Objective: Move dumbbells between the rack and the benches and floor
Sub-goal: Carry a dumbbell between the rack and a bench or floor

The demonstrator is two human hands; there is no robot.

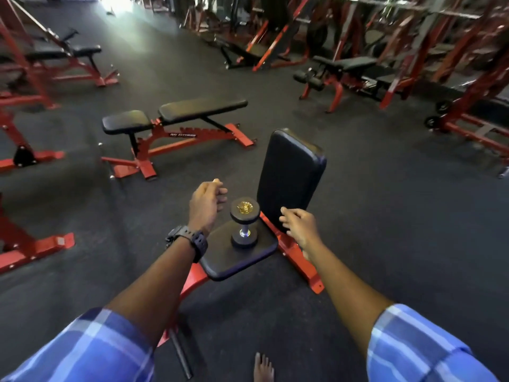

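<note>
A small black dumbbell point(244, 225) with a gold end cap stands upright on the seat pad point(237, 260) of a red-framed bench, whose back pad point(289, 177) is raised steeply. My left hand point(206, 206), with a black watch on the wrist, hovers just left of the dumbbell with fingers loosely curled and holds nothing. To the right of the dumbbell my right hand point(298, 226) is open beside the back pad's base. Neither hand touches the dumbbell.
A flat red bench point(176, 117) stands ahead on the left. More red benches and machines line the left edge and the back right point(347, 70). Black rubber floor point(399, 216) spreads to the right. My bare foot point(263, 368) is at the bottom.
</note>
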